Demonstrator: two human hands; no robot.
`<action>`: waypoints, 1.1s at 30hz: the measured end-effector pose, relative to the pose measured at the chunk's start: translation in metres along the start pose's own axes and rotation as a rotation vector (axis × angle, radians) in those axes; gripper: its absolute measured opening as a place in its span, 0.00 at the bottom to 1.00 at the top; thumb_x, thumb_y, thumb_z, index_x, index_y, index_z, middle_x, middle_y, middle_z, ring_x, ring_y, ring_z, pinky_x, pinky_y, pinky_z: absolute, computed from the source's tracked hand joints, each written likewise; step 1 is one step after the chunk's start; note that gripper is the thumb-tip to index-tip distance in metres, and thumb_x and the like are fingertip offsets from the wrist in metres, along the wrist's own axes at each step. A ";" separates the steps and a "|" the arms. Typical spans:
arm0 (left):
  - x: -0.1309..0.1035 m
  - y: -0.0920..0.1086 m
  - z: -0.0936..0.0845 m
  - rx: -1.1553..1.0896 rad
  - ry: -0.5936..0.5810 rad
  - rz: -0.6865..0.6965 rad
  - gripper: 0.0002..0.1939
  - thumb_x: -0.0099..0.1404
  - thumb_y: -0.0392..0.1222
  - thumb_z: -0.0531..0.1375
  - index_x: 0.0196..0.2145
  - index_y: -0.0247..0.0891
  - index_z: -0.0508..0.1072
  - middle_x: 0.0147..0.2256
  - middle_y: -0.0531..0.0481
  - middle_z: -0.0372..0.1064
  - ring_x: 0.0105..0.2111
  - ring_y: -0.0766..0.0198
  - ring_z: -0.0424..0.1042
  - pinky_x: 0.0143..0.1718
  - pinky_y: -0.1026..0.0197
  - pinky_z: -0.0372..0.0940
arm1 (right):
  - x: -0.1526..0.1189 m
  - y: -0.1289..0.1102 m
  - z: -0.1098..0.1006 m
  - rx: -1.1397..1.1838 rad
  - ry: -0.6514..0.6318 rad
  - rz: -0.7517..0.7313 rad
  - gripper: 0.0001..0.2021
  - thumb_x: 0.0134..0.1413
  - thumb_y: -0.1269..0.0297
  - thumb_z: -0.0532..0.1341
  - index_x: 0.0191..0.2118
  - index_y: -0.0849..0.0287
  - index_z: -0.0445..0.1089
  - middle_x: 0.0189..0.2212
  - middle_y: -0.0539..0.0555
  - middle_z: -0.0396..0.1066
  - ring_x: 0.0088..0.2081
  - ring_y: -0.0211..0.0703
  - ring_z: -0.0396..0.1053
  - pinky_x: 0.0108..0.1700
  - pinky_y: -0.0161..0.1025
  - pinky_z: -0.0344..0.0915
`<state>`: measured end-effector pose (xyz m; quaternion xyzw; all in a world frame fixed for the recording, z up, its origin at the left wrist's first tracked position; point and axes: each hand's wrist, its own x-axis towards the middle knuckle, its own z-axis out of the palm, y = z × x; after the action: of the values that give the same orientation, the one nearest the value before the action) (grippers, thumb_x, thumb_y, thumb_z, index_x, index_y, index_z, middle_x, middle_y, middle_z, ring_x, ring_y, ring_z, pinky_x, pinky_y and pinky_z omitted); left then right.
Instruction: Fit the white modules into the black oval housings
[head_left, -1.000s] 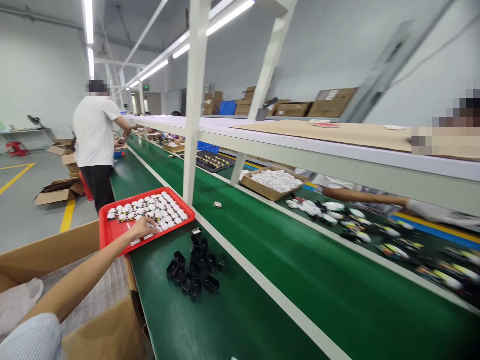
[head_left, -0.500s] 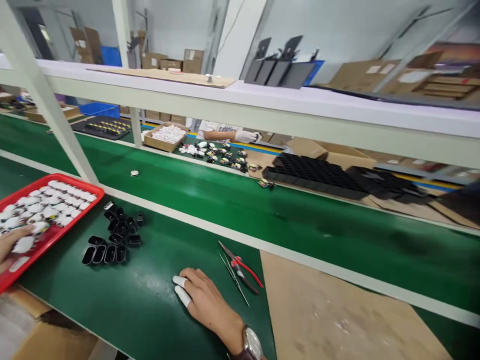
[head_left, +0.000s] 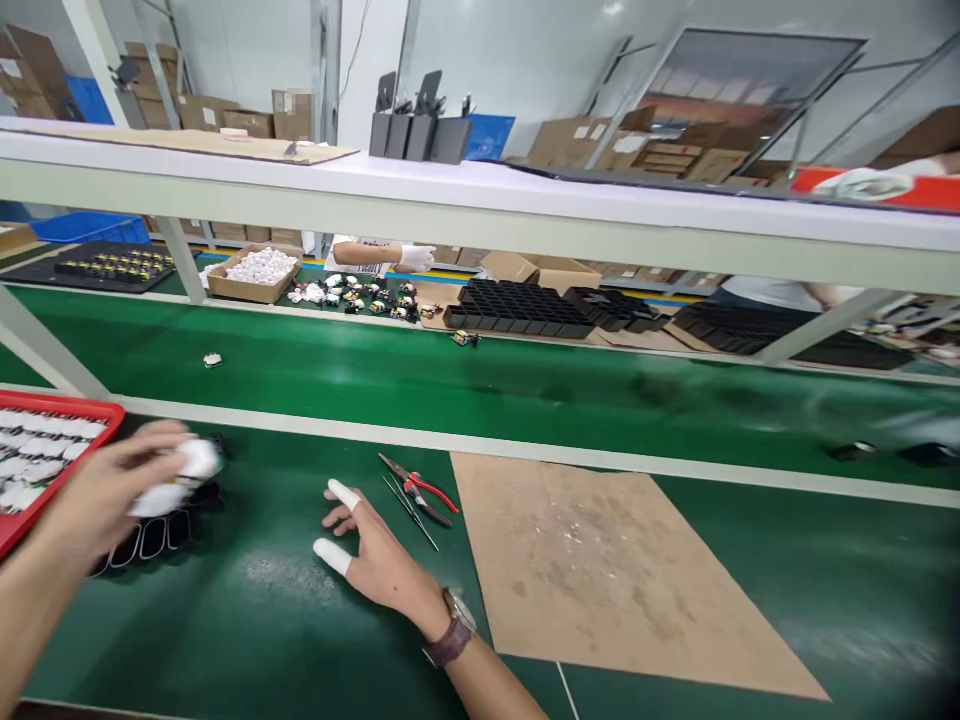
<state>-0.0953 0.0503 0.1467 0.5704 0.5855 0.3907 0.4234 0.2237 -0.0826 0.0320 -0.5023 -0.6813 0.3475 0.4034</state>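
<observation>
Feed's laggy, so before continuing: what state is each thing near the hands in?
Left hand: closed on white pieces, blurred
Right hand: open, holding nothing
Watch: strapped on
Pliers: lying flat, handles apart
Tweezers: beside pliers
Red tray: bearing white parts
Black cups: open-topped, partly hidden
Cardboard sheet: flat, stained

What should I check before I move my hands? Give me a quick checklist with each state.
1. Left hand holding the white pieces: ok, though blurred.
2. Right hand free: ok, open and holding nothing.
3. White finger covers on right thumb and index finger: ok.
4. Pliers and tweezers close by: ok, beside the right hand.
5. Black cups clear inside: cannot tell, partly hidden and blurred.
6. Red tray fully in view: not ok, cut off at left.
</observation>
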 end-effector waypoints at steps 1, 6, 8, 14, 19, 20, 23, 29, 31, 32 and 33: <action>0.003 -0.002 0.037 -0.054 -0.157 0.027 0.29 0.42 0.65 0.78 0.37 0.43 0.86 0.55 0.46 0.76 0.47 0.44 0.79 0.38 0.53 0.76 | 0.002 0.004 0.004 0.061 0.045 0.010 0.41 0.65 0.66 0.66 0.75 0.47 0.44 0.65 0.62 0.62 0.53 0.44 0.73 0.55 0.47 0.76; 0.008 -0.032 0.185 0.066 -0.554 0.284 0.18 0.54 0.58 0.75 0.36 0.43 0.88 0.48 0.42 0.72 0.47 0.50 0.75 0.53 0.51 0.72 | 0.005 0.034 0.001 0.088 0.189 0.128 0.39 0.66 0.68 0.64 0.74 0.52 0.44 0.61 0.64 0.67 0.52 0.45 0.76 0.52 0.46 0.78; 0.008 -0.043 0.209 0.089 -0.604 0.356 0.17 0.60 0.57 0.72 0.41 0.44 0.88 0.47 0.42 0.72 0.48 0.51 0.74 0.55 0.51 0.71 | 0.002 0.045 -0.009 -0.068 0.204 0.172 0.32 0.66 0.69 0.62 0.71 0.57 0.53 0.53 0.61 0.72 0.45 0.44 0.78 0.47 0.44 0.79; 0.011 -0.051 0.208 0.257 -0.672 0.547 0.25 0.80 0.49 0.51 0.69 0.47 0.69 0.65 0.42 0.65 0.52 0.53 0.75 0.59 0.51 0.71 | -0.005 0.047 -0.030 -0.320 0.168 0.166 0.17 0.68 0.71 0.57 0.60 0.60 0.68 0.50 0.61 0.70 0.42 0.48 0.76 0.50 0.51 0.77; 0.014 -0.050 0.191 0.628 -0.475 0.600 0.35 0.78 0.46 0.53 0.77 0.51 0.46 0.73 0.40 0.50 0.47 0.54 0.79 0.51 0.52 0.76 | -0.010 0.035 -0.036 -0.454 0.113 0.125 0.11 0.66 0.74 0.57 0.50 0.58 0.72 0.58 0.65 0.67 0.56 0.59 0.72 0.58 0.56 0.74; 0.012 -0.051 0.187 0.715 -0.442 0.600 0.37 0.77 0.47 0.55 0.77 0.52 0.43 0.73 0.40 0.50 0.45 0.53 0.80 0.46 0.52 0.77 | -0.011 0.035 -0.037 -0.496 0.100 0.110 0.12 0.66 0.75 0.57 0.50 0.59 0.72 0.59 0.65 0.66 0.59 0.61 0.71 0.59 0.58 0.73; 0.006 -0.050 0.176 0.934 -0.383 0.611 0.41 0.75 0.52 0.59 0.77 0.54 0.43 0.70 0.39 0.54 0.47 0.46 0.80 0.42 0.53 0.76 | -0.016 0.037 -0.039 -0.596 0.067 0.063 0.15 0.65 0.76 0.57 0.53 0.60 0.71 0.62 0.66 0.65 0.63 0.64 0.67 0.63 0.62 0.70; 0.008 -0.043 0.175 1.062 -0.426 0.494 0.49 0.68 0.53 0.67 0.77 0.53 0.45 0.60 0.36 0.64 0.54 0.39 0.75 0.40 0.57 0.73 | 0.013 0.035 -0.051 -0.576 0.064 -0.008 0.19 0.70 0.71 0.56 0.63 0.59 0.66 0.64 0.65 0.65 0.65 0.63 0.65 0.66 0.63 0.66; 0.014 -0.040 0.181 1.061 -0.456 0.458 0.53 0.63 0.52 0.71 0.76 0.52 0.47 0.59 0.35 0.64 0.56 0.37 0.72 0.42 0.56 0.72 | 0.039 0.036 -0.053 -0.547 0.041 -0.013 0.21 0.70 0.71 0.56 0.66 0.62 0.64 0.66 0.66 0.63 0.65 0.62 0.64 0.67 0.62 0.64; 0.016 -0.038 0.183 1.058 -0.466 0.442 0.54 0.62 0.52 0.72 0.76 0.52 0.48 0.60 0.35 0.64 0.56 0.36 0.72 0.43 0.54 0.72 | 0.054 0.038 -0.054 -0.529 0.022 -0.014 0.21 0.70 0.72 0.57 0.66 0.63 0.64 0.66 0.66 0.63 0.65 0.60 0.64 0.68 0.61 0.64; 0.018 -0.037 0.185 1.055 -0.471 0.428 0.55 0.60 0.53 0.73 0.76 0.52 0.49 0.60 0.34 0.64 0.56 0.35 0.72 0.45 0.53 0.72 | 0.069 0.041 -0.053 -0.514 0.001 -0.019 0.21 0.69 0.73 0.57 0.65 0.63 0.65 0.65 0.66 0.65 0.64 0.58 0.64 0.68 0.58 0.64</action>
<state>0.0664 0.0620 0.0489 0.8789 0.4631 -0.0118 0.1140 0.2764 -0.0023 0.0333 -0.5820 -0.7519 0.1587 0.2661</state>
